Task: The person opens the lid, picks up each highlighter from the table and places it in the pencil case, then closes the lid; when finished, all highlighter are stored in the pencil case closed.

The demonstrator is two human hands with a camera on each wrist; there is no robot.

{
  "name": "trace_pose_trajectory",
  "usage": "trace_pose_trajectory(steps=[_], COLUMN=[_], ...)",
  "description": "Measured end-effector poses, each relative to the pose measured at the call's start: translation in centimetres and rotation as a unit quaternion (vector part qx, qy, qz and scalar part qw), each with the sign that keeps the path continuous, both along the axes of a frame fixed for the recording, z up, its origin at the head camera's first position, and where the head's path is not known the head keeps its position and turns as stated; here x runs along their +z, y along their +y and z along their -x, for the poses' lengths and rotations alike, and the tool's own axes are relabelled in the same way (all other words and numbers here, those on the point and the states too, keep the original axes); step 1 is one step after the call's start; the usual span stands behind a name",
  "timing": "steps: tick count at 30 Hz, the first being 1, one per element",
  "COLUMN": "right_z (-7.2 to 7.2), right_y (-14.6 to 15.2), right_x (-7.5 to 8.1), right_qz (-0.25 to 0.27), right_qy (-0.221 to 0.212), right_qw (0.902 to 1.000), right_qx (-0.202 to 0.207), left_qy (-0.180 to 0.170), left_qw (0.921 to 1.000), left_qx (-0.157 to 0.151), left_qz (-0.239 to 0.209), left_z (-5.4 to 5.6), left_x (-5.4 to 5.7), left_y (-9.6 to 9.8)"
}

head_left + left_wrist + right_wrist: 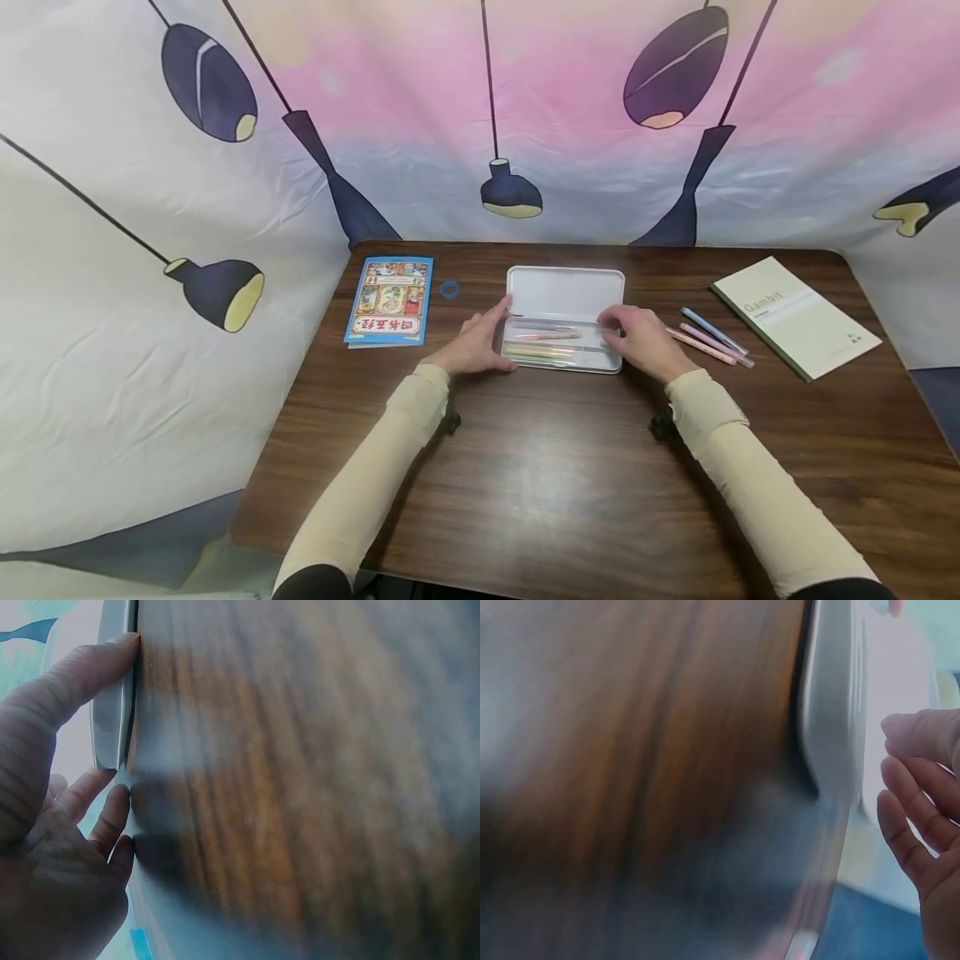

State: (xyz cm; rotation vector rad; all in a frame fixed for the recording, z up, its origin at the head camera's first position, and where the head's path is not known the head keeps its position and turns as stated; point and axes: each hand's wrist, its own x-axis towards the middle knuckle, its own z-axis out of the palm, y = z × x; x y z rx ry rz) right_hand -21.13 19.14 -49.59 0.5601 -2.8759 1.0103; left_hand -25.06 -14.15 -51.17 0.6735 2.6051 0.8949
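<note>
A white flat pencil case (567, 292) lies with its lid raised at the middle of the table. In its tray are pink pens (551, 335) and yellow-green pens (538, 353). My left hand (474, 340) rests along the case's left end; its thumb (94, 671) touches the front side near the corner. The right hand (647, 340) is over the tray's right end, fingers bent loosely. In the right wrist view its thumb tip (904, 729) is close to the fingers, and no object shows between them.
Several pens (708, 340) lie right of the case, beside a pale green notebook (798, 317). To the left are a blue-bordered booklet (392, 302) and a small blue ring (449, 289). A printed cloth (435, 183) hangs behind the wooden table (540, 467).
</note>
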Motion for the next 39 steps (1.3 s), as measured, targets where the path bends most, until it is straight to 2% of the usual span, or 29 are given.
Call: trace_pose_trajectory(steps=[7, 15, 20, 30, 39], right_z=[-1.7, -4.0, -5.2, -5.9, -6.3], right_y=[4.7, 9.7, 12.2, 13.9, 14.5], right_x=[-0.1, -1.0, -1.5, -1.5, -1.7], right_qz=[-0.006, -0.012, -0.028, -0.036, -0.064], right_qy=[0.032, 0.045, 0.052, 0.028, 0.008], right_qw=[0.9981, 0.993, 0.989, 0.9879, 0.9896], right_qx=[-0.052, -0.108, -0.136, -0.149, -0.128], left_qy=[-0.002, -0.008, -0.001, 0.002, 0.001], left_qw=[1.0, 0.9999, 1.0, 1.0, 1.0], left_qx=[0.007, 0.008, 0.003, -0.001, -0.007], left_qz=[-0.003, -0.01, -0.008, -0.006, -0.004], left_z=[0.0, -0.2, -0.1, 0.3, 0.5], left_x=[-0.2, 0.1, 0.2, 0.0, -0.4], left_y=[-0.2, -0.5, -0.6, -0.6, -0.2])
